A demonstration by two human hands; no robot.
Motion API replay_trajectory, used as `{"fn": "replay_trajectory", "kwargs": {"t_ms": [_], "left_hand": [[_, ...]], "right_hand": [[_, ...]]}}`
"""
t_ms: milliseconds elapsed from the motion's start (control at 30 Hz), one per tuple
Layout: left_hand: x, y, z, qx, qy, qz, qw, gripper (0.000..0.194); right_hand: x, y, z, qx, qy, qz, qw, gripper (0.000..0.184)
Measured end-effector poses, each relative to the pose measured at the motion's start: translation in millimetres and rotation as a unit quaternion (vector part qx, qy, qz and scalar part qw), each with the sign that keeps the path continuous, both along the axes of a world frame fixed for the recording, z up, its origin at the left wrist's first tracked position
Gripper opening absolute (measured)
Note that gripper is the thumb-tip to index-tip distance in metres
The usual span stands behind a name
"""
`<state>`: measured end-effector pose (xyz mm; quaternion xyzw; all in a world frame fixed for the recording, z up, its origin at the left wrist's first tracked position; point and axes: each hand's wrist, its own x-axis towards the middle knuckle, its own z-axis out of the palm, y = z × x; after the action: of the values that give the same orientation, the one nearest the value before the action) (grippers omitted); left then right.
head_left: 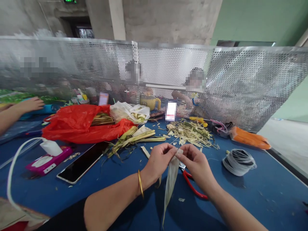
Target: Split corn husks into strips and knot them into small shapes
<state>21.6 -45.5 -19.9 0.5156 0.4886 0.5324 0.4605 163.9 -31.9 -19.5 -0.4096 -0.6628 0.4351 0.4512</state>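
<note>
A pale dried corn husk strip [171, 179] hangs down from between my two hands, its narrow tip near the bottom of the view. My left hand [160, 157] pinches its upper end from the left, a gold bangle on that wrist. From the right, my right hand [193, 157] is closed on the same end, thumb and fingertips almost touching the left ones. Red-handled pliers or cutters [196, 189] lie on the table beneath my right hand, partly hidden by it. Behind my hands is a heap of shredded husk scraps [192, 133].
Left of centre are a red plastic bag [72, 125], long husk strips [134, 138], a dark phone [81, 163] and a purple power strip [49, 160]. A coil of white line [239, 162] and an orange packet [250, 138] lie right. A co-worker's hand [31, 104] is at far left; perforated metal panels [168, 67] stand behind.
</note>
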Motion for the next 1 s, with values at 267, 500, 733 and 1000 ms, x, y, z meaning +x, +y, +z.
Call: {"fn": "replay_trajectory", "kwargs": {"t_ms": [267,500,733,1000], "left_hand": [[4.2,-3.2,-3.7,-0.038,-0.064,-0.041,0.996,0.030],[4.6,-1.1,-11.0,-0.022,-0.049,-0.035,0.998,0.032],[5.8,-3.2,-8.7,-0.035,-0.048,-0.033,0.998,0.031],[5.0,-1.2,-5.5,-0.014,-0.042,0.012,0.999,0.032]], "right_hand": [[-0.3,1.3,-2.9,-0.066,0.070,-0.025,0.995,0.032],[-2.4,0.2,-5.9,-0.071,0.064,-0.010,0.995,0.032],[1.6,-1.7,-6.7,0.054,-0.062,-0.048,0.995,0.027],[-3.0,-5.8,-2.9,0.043,-0.035,-0.034,0.998,0.025]]}}
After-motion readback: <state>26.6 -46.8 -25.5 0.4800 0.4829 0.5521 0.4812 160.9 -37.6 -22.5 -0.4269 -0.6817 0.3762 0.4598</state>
